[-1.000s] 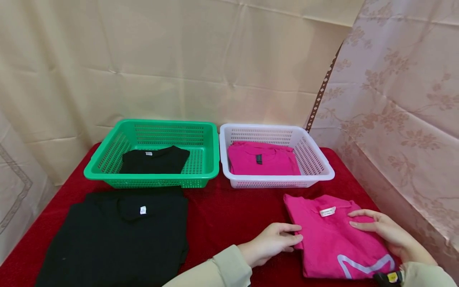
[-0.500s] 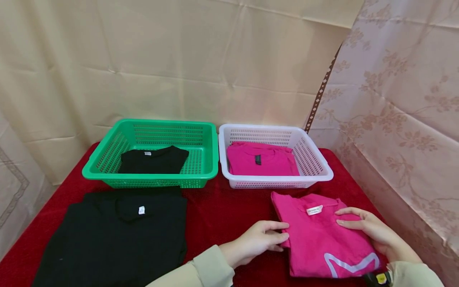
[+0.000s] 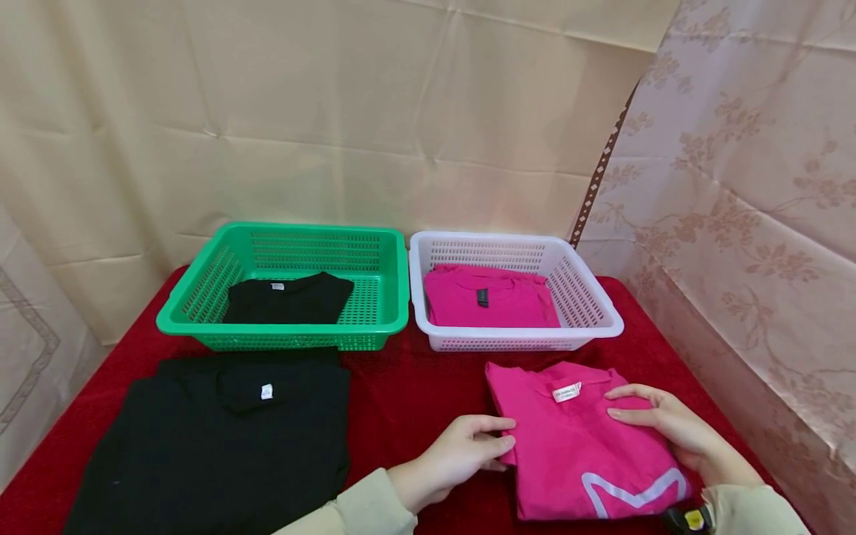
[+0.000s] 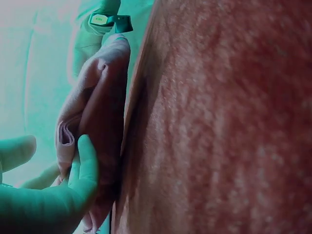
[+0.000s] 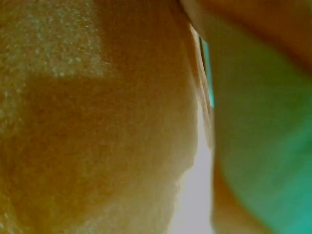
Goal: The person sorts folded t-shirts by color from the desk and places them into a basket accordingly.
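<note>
A folded pink T-shirt (image 3: 562, 446) with a white neck label and a pale printed outline lies on the red cloth at the front right. Its left edge meets the fingers of my left hand (image 3: 461, 453); these are fairly straight. In the left wrist view the thumb stands apart from the fingers (image 4: 88, 161), which touch the side of the folded shirt (image 4: 105, 107). My right hand (image 3: 675, 431) rests over the shirt's right side, thumb and forefinger extended across the fabric. Its other fingers are hidden. The right wrist view is mostly blurred cloth and sleeve.
A folded black T-shirt (image 3: 221, 446) lies at the front left. Behind stand a green basket (image 3: 281, 329) with a black shirt (image 3: 287, 301) inside and a white basket (image 3: 518, 334) holding a pink shirt (image 3: 495, 301). Curtains hang behind and to the right of the red cloth (image 3: 414, 386).
Both hands and the pink T-shirt between them have shifted left across the red cloth. The baskets and the black shirts have stayed in place.
</note>
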Demonstrator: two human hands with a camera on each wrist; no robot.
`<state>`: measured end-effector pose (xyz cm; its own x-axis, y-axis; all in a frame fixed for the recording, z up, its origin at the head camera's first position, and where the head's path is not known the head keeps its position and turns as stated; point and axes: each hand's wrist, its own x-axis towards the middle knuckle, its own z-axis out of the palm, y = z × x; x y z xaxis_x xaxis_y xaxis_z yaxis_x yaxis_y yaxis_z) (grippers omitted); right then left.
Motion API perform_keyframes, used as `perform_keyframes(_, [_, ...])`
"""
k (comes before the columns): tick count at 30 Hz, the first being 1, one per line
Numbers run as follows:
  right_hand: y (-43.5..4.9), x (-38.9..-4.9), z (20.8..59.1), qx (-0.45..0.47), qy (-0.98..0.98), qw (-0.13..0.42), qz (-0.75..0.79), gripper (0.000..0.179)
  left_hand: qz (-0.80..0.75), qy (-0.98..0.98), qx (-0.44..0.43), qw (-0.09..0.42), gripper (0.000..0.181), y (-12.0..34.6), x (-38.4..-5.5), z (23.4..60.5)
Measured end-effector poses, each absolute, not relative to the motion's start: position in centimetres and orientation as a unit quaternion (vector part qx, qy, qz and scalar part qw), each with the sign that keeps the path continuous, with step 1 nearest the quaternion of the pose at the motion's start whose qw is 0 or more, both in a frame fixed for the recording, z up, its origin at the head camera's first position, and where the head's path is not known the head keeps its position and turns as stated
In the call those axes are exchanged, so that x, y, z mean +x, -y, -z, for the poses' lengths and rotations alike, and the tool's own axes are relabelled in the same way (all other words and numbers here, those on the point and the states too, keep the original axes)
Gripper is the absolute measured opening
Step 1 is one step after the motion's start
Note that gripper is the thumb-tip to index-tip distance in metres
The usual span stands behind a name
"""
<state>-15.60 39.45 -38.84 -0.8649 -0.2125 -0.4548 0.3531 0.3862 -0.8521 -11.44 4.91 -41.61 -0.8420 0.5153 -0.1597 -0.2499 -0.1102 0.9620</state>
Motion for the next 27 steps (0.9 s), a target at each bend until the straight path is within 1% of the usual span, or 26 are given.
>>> perform_keyframes(6, [-39.1,-15.6,39.1,0.042,-0.797,0.252,0.548,0.018,-0.717,-0.639,0.090,0.265,0.036,-5.3,-11.8,42.7])
perform_keyframes(15, [-39.0,-15.4,39.3,0.034,-0.790,0.248,0.559,0.020,-0.682,-0.676,0.095,0.263,0.052,-6.3,-12.7,43.3])
perform_keyframes(27, [-39.0,-15.1,38.5,0.025,-0.778,0.254,0.574,0.022,-0.702,-0.670,0.094,0.225,0.046,-5.5,-12.7,42.6])
